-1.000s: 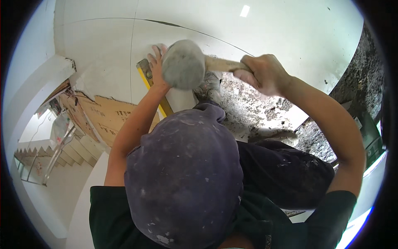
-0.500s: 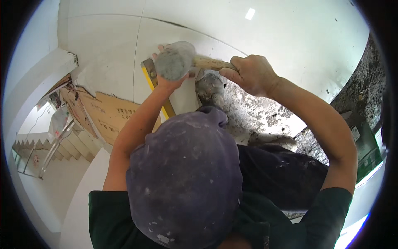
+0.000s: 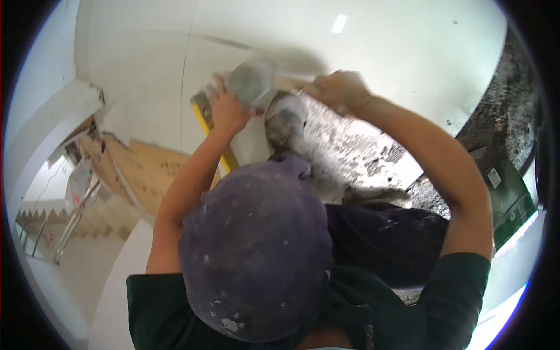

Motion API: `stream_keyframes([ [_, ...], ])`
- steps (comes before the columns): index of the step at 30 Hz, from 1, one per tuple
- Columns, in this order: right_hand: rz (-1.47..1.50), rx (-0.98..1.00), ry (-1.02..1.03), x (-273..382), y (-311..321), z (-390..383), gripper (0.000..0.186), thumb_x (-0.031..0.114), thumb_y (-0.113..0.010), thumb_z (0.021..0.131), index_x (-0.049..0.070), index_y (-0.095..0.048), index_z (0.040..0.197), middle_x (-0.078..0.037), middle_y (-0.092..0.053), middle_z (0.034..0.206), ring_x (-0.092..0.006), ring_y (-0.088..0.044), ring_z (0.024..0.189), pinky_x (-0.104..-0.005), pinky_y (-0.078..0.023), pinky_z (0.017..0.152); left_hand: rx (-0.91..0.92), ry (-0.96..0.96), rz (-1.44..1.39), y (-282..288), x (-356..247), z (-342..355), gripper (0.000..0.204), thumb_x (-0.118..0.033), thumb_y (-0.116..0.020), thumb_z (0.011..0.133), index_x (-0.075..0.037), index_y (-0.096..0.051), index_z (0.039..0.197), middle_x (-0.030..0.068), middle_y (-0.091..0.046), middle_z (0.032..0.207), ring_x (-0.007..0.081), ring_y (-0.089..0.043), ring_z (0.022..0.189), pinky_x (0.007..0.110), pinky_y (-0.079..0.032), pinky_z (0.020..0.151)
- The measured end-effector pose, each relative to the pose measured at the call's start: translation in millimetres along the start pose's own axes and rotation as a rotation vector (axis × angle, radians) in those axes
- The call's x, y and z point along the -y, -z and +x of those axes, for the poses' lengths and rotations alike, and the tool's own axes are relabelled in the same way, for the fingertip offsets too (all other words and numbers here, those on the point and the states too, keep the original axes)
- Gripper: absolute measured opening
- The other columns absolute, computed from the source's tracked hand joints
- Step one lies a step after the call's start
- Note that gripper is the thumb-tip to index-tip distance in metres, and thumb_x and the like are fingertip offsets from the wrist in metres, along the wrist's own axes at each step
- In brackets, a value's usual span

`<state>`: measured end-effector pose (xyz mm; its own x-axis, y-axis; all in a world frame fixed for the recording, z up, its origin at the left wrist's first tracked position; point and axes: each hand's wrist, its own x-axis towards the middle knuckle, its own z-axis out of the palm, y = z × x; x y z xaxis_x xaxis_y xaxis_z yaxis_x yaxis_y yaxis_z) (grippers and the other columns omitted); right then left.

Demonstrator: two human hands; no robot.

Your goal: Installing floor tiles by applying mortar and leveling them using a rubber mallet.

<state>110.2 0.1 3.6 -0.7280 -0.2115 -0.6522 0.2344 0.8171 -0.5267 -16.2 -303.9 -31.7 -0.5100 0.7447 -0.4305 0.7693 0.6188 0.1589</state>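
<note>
In my right hand (image 3: 341, 93) is the wooden handle of a mallet (image 3: 251, 80) with a wide, pale grey head. Both hand and mallet are smeared by motion. The head hangs over or just beside the fingers of my left hand (image 3: 228, 112); whether it touches the tile I cannot tell. My left hand rests on the large off-white floor tile (image 3: 134, 76), fingers spread, thumb out to the right. Close to its left side lies a spirit level (image 3: 204, 118) with a yellow edge, partly hidden by my forearm. A dusty shoe (image 3: 286, 119) stands just right of that hand.
Rough, mortar-covered ground (image 3: 361, 143) shows right of the shoe, with more rubble at the far right. A green box (image 3: 510, 204) stands there. Brown cardboard (image 3: 154, 172) lies left of my forearm. Stairs (image 3: 96, 216) with a railing go down at the lower left.
The mallet head has shifted slightly up and right, uncovering more of my left hand. My right hand has moved a little left and up. The whole view has shifted slightly.
</note>
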Motion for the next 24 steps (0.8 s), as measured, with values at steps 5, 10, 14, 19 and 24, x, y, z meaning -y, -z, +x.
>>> stream_keyframes([
  [5, 0.071, 0.014, 0.153, 45, 21, -7, 0.073, 0.067, -0.031, 0.104, 0.006, -0.071, 0.104, -0.017, -0.074, 0.096, -0.0328, -0.073, 0.094, -0.0478, -0.057, 0.081, 0.025, 0.142, 0.046, -33, 54, -46, 0.099, -0.046, -0.086, 0.069, -0.007, -0.046, 0.151, 0.0233, -0.038, 0.158, 0.0467, -0.023, 0.150, 0.064, -0.015, 0.123],
  [10, 0.225, -0.086, 0.051, 3, 13, -22, 0.068, 0.066, -0.041, 0.102, 0.005, -0.071, 0.097, -0.021, -0.072, 0.087, -0.0405, -0.071, 0.089, -0.0535, -0.054, 0.084, 0.177, 0.219, 0.112, 15, -15, 5, 0.107, -0.052, -0.088, 0.068, -0.004, -0.043, 0.153, 0.0294, -0.022, 0.164, 0.0531, -0.010, 0.152, 0.064, -0.015, 0.122],
  [14, 0.221, -0.461, -0.001, -28, 18, -36, 0.049, 0.055, -0.061, 0.097, 0.007, -0.067, 0.089, -0.015, -0.070, 0.074, -0.0377, -0.070, 0.067, -0.0493, -0.056, 0.066, 0.254, 0.359, 0.060, 37, -18, 0, 0.123, -0.055, -0.089, 0.067, 0.000, -0.028, 0.158, 0.0332, -0.013, 0.165, 0.0569, -0.011, 0.151, 0.059, -0.015, 0.124],
  [19, -0.036, -1.002, 0.097, -117, 29, -29, 0.019, 0.034, -0.061, 0.100, 0.016, -0.066, 0.105, -0.009, -0.067, 0.087, -0.0308, -0.067, 0.071, -0.0456, -0.052, 0.058, 0.237, 0.418, 0.020, 26, -4, -9, 0.139, -0.058, -0.089, 0.065, 0.006, -0.011, 0.160, 0.0351, -0.010, 0.165, 0.0580, -0.011, 0.150, 0.059, -0.014, 0.124],
  [24, -0.254, -1.099, -0.087, -168, 47, -56, 0.030, 0.032, -0.075, 0.092, 0.009, -0.058, 0.101, -0.012, -0.068, 0.082, -0.0329, -0.068, 0.066, -0.0449, -0.054, 0.057, 0.172, 0.417, 0.036, 21, -22, -10, 0.139, -0.058, -0.089, 0.064, 0.007, -0.012, 0.160, 0.0358, -0.011, 0.164, 0.0578, -0.012, 0.150, 0.061, -0.015, 0.124],
])
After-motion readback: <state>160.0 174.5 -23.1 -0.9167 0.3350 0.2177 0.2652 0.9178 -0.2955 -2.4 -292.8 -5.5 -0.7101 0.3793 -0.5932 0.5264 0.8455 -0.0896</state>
